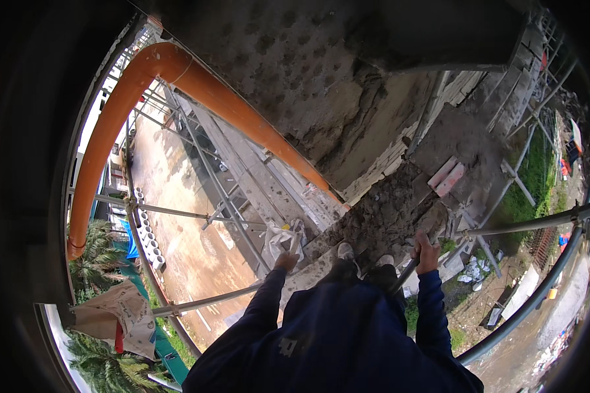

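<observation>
My left hand [286,261] is closed at the edge of the scaffold boards, beside a crumpled white sack [282,240]. A pale, narrow piece rises from its fingers; I cannot make out what it is. My right hand [428,254] is curled around a dark rod [405,276] that slants down toward my legs, its far end hidden by my body. Between the hands, my shoes [346,251] stand on a platform coated with dark, crumbly mortar [387,211]. Two reddish-white bricks [446,177] lie on the platform ahead of my right hand.
A large orange pipe [233,105] bends overhead at left. Scaffold tubes [177,211] cross on both sides, with a drop to the ground below. A rough concrete wall [321,85] stands ahead. A curved dark pipe [537,304] runs at right, and a cloth [121,318] hangs at lower left.
</observation>
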`<control>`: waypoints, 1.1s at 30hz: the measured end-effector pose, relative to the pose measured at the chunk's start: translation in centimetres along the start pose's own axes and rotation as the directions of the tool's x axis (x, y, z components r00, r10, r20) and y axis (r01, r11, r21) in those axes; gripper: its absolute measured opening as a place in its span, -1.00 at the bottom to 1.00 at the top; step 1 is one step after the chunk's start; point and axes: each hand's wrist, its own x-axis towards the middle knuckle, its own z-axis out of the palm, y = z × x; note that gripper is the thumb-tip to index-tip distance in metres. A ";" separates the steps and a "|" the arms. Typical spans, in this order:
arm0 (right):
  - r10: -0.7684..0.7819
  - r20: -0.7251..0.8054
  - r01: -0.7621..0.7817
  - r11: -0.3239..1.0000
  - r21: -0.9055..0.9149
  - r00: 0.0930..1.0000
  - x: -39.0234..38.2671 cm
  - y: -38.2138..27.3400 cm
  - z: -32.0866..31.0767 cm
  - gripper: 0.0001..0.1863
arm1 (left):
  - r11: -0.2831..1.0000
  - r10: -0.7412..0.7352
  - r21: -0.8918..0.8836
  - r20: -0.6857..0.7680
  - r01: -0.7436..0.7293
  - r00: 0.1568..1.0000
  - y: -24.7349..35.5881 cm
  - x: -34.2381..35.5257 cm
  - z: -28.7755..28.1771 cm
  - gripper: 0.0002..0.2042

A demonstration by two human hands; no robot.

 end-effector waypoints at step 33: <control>0.049 0.291 0.042 0.954 -0.298 0.956 -1.3 4.2 0.9 -0.64 | 0.981 0.017 -0.189 -0.131 -0.042 0.991 -3.6 -3.7 6.9 -0.56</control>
